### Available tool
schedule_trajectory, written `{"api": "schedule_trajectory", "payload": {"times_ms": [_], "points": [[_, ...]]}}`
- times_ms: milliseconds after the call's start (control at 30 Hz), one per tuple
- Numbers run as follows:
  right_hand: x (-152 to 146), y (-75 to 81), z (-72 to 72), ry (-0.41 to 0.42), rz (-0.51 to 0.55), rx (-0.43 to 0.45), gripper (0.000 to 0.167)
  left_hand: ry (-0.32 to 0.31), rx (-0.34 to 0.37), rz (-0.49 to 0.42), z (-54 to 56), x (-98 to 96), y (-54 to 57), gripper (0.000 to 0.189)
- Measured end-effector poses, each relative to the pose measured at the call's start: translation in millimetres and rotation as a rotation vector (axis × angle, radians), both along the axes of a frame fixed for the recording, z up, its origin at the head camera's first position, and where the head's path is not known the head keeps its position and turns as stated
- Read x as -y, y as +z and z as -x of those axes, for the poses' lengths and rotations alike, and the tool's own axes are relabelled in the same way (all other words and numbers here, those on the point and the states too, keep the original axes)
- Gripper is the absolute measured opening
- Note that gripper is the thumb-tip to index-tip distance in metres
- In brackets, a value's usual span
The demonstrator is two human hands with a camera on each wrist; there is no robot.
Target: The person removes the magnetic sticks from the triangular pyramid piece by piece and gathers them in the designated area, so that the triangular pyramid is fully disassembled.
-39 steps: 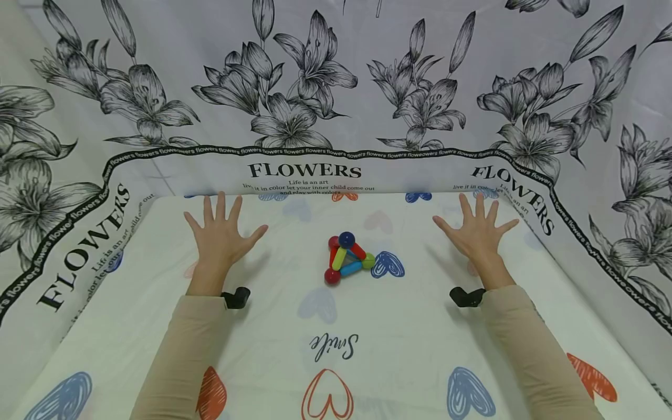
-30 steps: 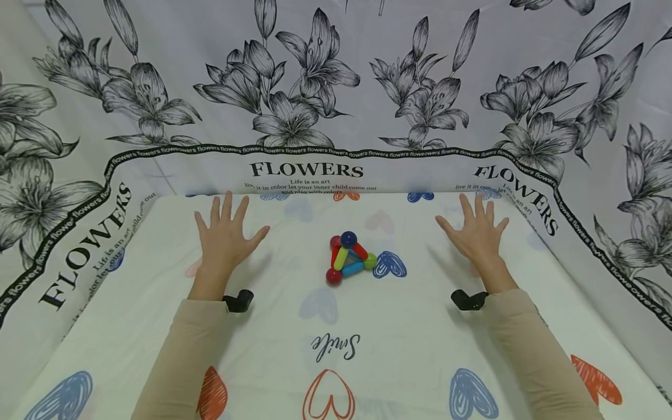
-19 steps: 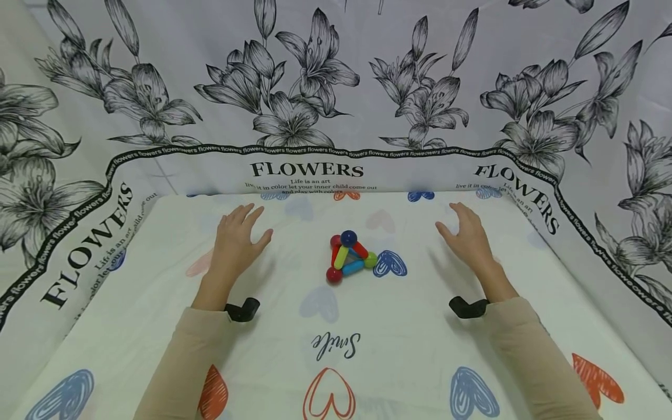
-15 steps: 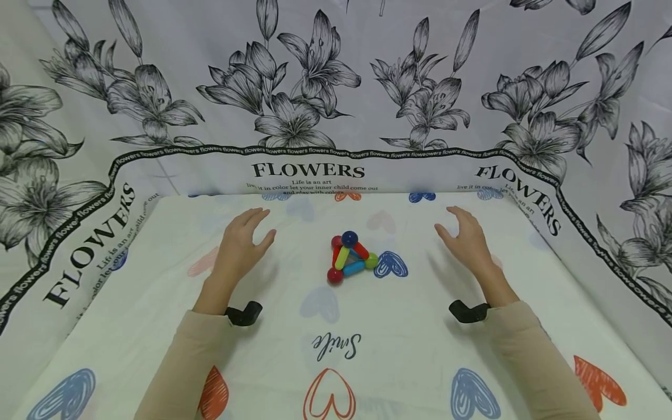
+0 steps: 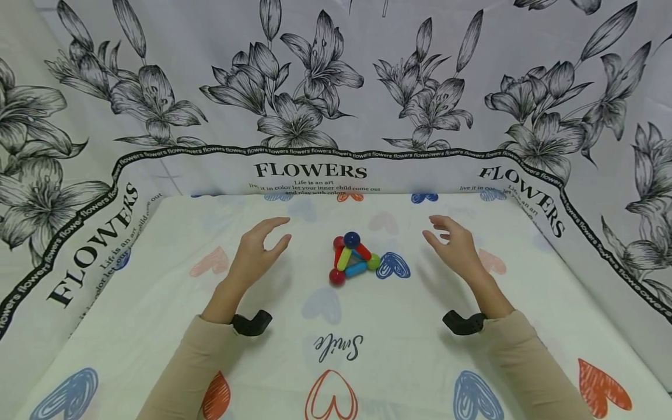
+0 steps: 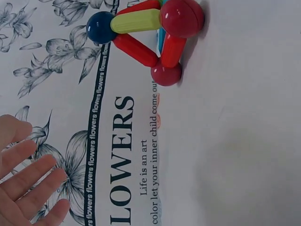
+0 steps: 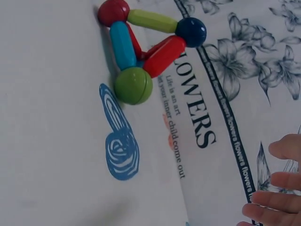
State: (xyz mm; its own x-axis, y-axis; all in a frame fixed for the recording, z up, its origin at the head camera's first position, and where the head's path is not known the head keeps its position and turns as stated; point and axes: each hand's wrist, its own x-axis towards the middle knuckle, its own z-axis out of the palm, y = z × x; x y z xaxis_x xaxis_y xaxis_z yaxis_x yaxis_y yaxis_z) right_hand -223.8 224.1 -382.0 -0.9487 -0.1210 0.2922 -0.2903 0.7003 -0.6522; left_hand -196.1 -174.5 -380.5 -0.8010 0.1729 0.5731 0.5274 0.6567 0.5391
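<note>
A small pyramid of coloured rods and balls (image 5: 344, 259) stands on the cloth between the hands, with a dark blue ball (image 5: 352, 240) at its top. Red balls and a green ball (image 5: 373, 261) form its base corners, joined by red, blue and yellow-green rods. My left hand (image 5: 257, 251) hovers to its left, fingers gently bent and thumb apart, holding nothing. On the other side my right hand (image 5: 455, 249) is likewise raised, its loosely bent fingers around no object. Both wrist views show the pyramid (image 6: 136, 21) away from the fingers.
A white cloth (image 5: 399, 332) printed with hearts and the word "Smile" covers the table. Behind and at the sides hangs a flower-printed curtain (image 5: 315, 134). Each wrist wears a black camera, such as the left one (image 5: 253, 324).
Both hands were spread wide with straight fingers; now they have turned inward, bent their fingers and moved closer to the pyramid from either side. The pyramid stays where it was.
</note>
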Motion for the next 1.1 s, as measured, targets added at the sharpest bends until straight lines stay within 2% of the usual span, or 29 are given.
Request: {"api": "schedule_trajectory", "payload": {"times_ms": [300, 467, 667, 867, 1100], "points": [[20, -8.6, -5.2, 0.038, 0.099, 0.040, 0.039, -0.039, 0.119, -0.077, 3.3, -22.2, -1.9, 0.033], [30, -14.7, -6.8, 0.050, 0.114, 0.060, 0.037, -0.069, 0.161, -0.108, 7.1, -33.8, -6.2, 0.032], [42, -18.9, -8.3, 0.086, 0.136, 0.076, 0.034, -0.155, 0.200, -0.110, 10.5, -48.0, -11.4, 0.034], [58, -19.4, -7.1, 0.152, 0.178, 0.133, 0.034, -0.256, 0.208, -0.112, 17.8, -61.2, -19.0, 0.037], [73, -24.5, -2.2, 0.236, 0.215, 0.138, 0.033, -0.280, 0.266, -0.194, 27.7, -71.3, -21.6, 0.044]]}}
